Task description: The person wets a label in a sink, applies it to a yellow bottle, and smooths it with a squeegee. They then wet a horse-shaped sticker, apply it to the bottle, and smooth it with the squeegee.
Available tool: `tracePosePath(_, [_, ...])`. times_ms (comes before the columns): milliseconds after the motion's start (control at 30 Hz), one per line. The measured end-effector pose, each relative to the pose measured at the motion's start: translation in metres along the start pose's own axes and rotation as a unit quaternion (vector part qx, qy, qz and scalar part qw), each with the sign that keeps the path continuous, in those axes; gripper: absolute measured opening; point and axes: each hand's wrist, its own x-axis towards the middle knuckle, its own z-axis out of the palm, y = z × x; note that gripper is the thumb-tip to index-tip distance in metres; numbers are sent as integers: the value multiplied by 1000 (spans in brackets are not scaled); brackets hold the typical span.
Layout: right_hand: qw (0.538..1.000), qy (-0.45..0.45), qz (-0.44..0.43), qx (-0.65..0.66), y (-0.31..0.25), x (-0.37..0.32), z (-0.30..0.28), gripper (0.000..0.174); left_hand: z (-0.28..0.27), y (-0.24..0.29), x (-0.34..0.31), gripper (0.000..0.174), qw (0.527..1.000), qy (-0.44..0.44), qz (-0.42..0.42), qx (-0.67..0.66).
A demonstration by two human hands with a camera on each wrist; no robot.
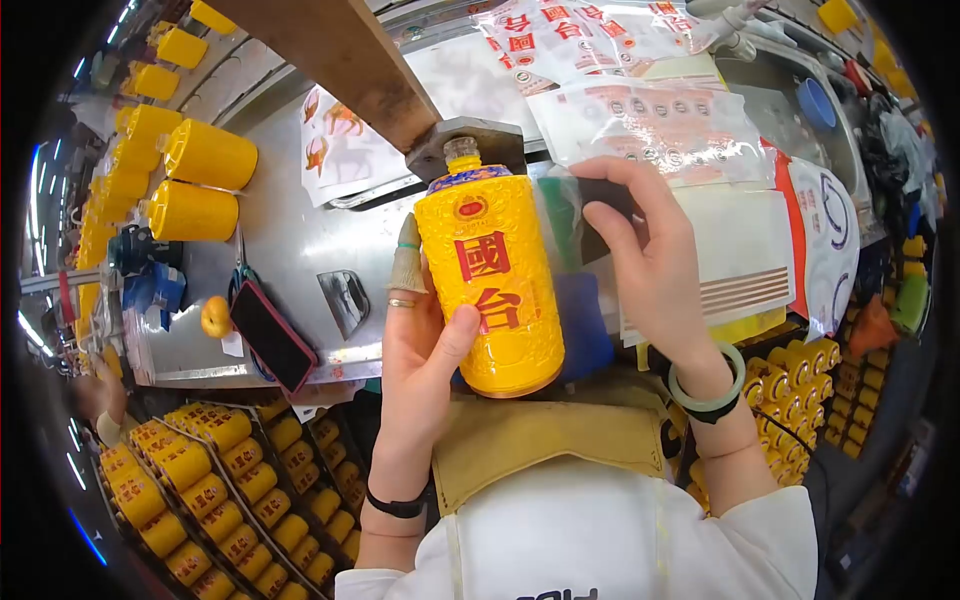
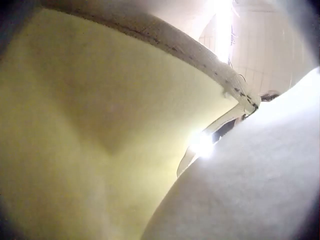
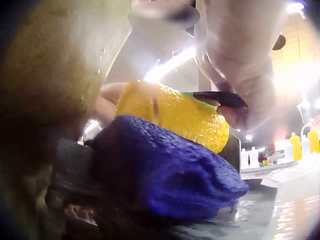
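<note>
A yellow embossed bottle point(image 1: 490, 265) with red characters lies tilted in front of the person, its clear neck at a dark metal bracket point(image 1: 490, 140). The left hand point(image 1: 415, 345) grips its left side, thumb across the front; one finger wears a wrap with a green tip. Between right thumb and fingers, the right hand point(image 1: 655, 260) pinches a thin dark flat piece point(image 1: 608, 210) beside the bottle's right side. A green sheet edge point(image 1: 562, 215) shows there too. Under the bottle in the right wrist view is a blue cloth point(image 3: 170, 167). Only apron point(image 2: 100, 125) and shirt fill the left wrist view.
A brown beam point(image 1: 335, 60) rises from the bracket. Printed plastic sheets point(image 1: 650, 130) lie at right, near a sink with a blue bowl point(image 1: 815, 103). A phone point(image 1: 272, 335), scissors and yellow bottles point(image 1: 210, 155) stand or lie at left. Crated yellow bottles point(image 1: 215, 490) sit below.
</note>
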Motion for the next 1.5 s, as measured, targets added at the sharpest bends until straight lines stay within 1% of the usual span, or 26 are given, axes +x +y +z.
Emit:
tracePosePath(33, [1000, 0, 0, -1, -5, -2, -3, 27, -1, -2, 0, 72, 1000, 12, -5, -18])
tracePosePath(67, [984, -45, 115, 125, -15, -4, -7, 28, -2, -4, -1, 72, 999, 25, -10, -37])
tracePosePath(100, [938, -89, 226, 248, -24, -6, -7, 30, -1, -3, -1, 72, 999, 26, -10, -37])
tracePosePath(133, [947, -118, 197, 223, -20, -10, -3, 36, 1, -1, -1, 72, 999, 29, -13, -23])
tracePosePath(200, [963, -161, 167, 137, -13, -18, 7, 44, 2, -1, -1, 71, 999, 33, -16, -8])
tracePosePath(233, [954, -161, 198, 156, -5, -19, 12, 50, 3, -1, -1, 71, 999, 30, -8, -8])
tracePosePath(267, [954, -160, 198, 156, -5, -17, 11, 50, 3, -1, 0, 71, 1000, 26, 1, -8])
tracePosePath(333, [933, -180, 242, 197, -5, -14, 8, 48, 2, 0, 0, 71, 1000, 23, -4, -8])
tracePosePath(367, [933, -180, 242, 197, -3, -15, 9, 48, 2, 0, -1, 71, 1000, 21, -9, -8])
tracePosePath(433, [943, -179, 211, 184, 3, -16, 12, 47, 3, 0, 0, 71, 1000, 24, -6, -7])
tracePosePath(567, [933, -187, 231, 205, -4, -11, 7, 48, 1, -2, 0, 71, 1000, 28, -4, -5])
tracePosePath(733, [934, -217, 204, 195, 0, -12, 3, 51, 1, -2, 0, 74, 1000, 27, 1, -15])
tracePosePath(800, [935, -217, 198, 198, 3, -13, 3, 51, 2, -2, 2, 75, 999, 25, 5, -25])
tracePosePath(867, [935, -218, 195, 202, 1, -14, 4, 52, 3, -3, 1, 76, 999, -2, 35, 15])
tracePosePath(933, [917, -219, 246, 227, -6, -11, 3, 52, 2, -3, 1, 77, 999, -9, 37, 19])
tracePosePath(1000, [922, -214, 228, 229, -6, -11, 3, 51, 1, -1, 2, 77, 999, -15, 42, 22])
tracePosePath(1067, [926, -210, 212, 231, -11, -11, 4, 53, 0, 2, 1, 77, 992, 46, -30, -116])
tracePosePath(1100, [931, -203, 230, 200, -19, -11, 5, 54, 1, 3, 2, 77, 991, 54, -41, -118])
tracePosePath(1133, [934, -195, 247, 168, -24, -11, 7, 55, 0, 3, 2, 77, 991, 57, -40, -118])
tracePosePath(1167, [934, -197, 247, 169, -21, -13, 12, 55, -1, 1, 2, 77, 996, 36, -21, -74])
tracePosePath(1200, [949, -175, 212, 153, -16, -17, 17, 56, -1, -1, 2, 77, 999, 14, -2, -30])
tracePosePath(1233, [963, -152, 176, 136, -13, -19, 21, 57, 0, -4, 1, 75, 999, 30, 5, -24])
tracePosePath(1333, [957, -167, 200, 128, -17, -15, 17, 55, 0, 0, 2, 73, 1000, 10, -2, -24])
tracePosePath(1500, [955, -167, 209, 131, -20, -14, 16, 54, 2, 0, 1, 72, 999, 29, -4, -30])
